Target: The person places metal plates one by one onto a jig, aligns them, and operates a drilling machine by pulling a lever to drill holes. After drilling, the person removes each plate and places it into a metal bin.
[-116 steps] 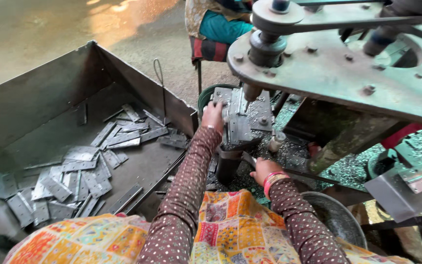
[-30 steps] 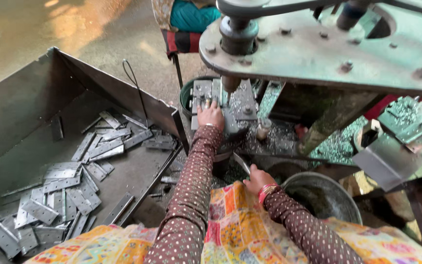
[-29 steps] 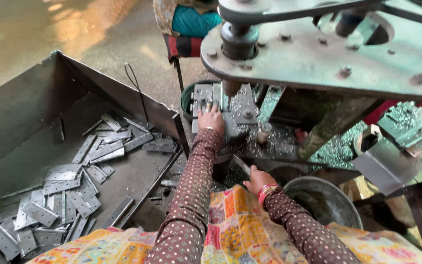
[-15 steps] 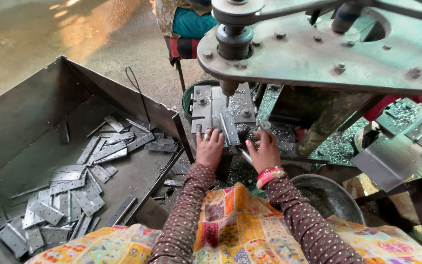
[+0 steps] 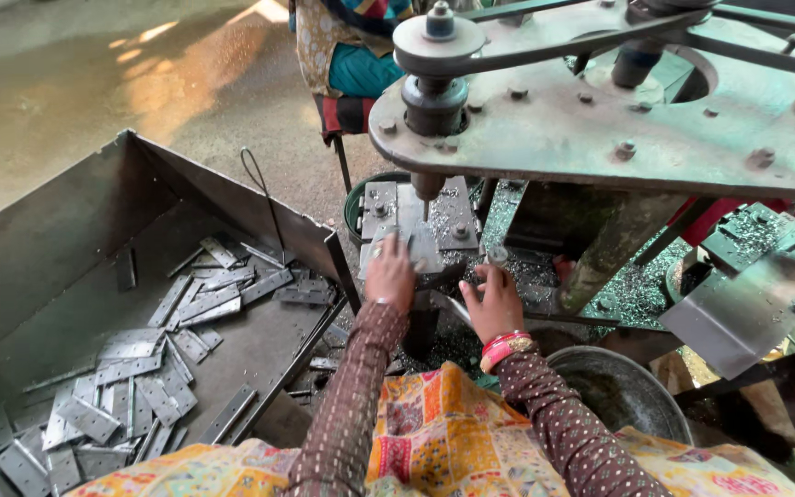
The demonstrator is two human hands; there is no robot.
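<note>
The left hand (image 5: 390, 274) pinches a thin, stiff, probably light metal plate (image 5: 420, 248) by its near edge, fingertips under the drill bit (image 5: 426, 208), while the right hand (image 5: 492, 299) rests half-curled beside it, grasp unclear.

Both arms wear long, close-fitting dark brown sleeves (image 5: 347, 405) speckled with tiny pale dots. Red and gold bangles (image 5: 505, 347) circle the right wrist. A yellow patchwork-print cloth (image 5: 434, 446) with orange, teal and pink motifs covers the lap.

hands (image 5: 443, 290) perhaps on drill jig (image 5: 416, 221)
</note>
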